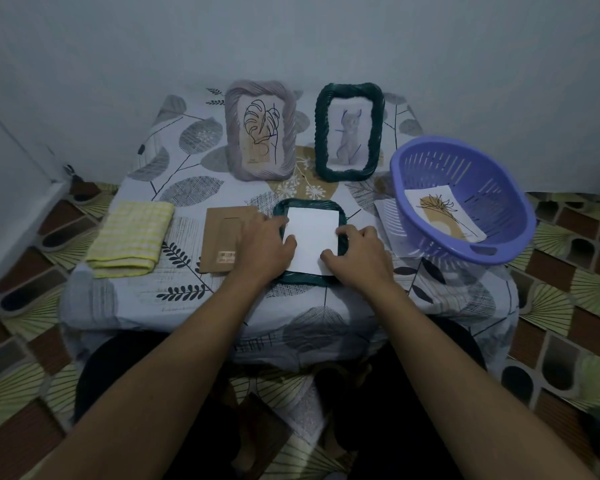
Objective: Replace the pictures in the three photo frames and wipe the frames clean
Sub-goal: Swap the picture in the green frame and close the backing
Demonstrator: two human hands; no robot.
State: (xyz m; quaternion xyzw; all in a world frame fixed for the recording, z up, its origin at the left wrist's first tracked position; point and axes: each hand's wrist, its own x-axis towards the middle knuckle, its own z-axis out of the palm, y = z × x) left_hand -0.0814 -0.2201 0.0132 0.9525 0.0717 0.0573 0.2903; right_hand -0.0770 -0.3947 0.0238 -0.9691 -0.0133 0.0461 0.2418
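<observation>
Nearest the person, the table [153, 299] carries a grey leaf-print cover. At its front centre a dark green frame [309, 203] with a twisted, rope-like rim lies flat. A plain white sheet [310, 237] lies over its opening and overhangs the near rim.

The left hand [264, 244] sits at the sheet's left edge, fingers bent, thumb on the paper. The right hand [355, 252] sits at the right edge, fingers bent at the rim, thumb on the near corner. Whether either hand pinches or only presses cannot be told.

Just left of the frame lies a brown backing board [220, 237] with a barcode label; further left, a folded yellow cloth [129, 237]. To the right a purple basket [430, 168] holds a picture [444, 216] of a plant drawing, with papers [390, 223] beneath it.

At the rear stand two frames: a grey frame [234, 133] showing a leaf drawing, and a second green frame [321, 133] showing a cat.
</observation>
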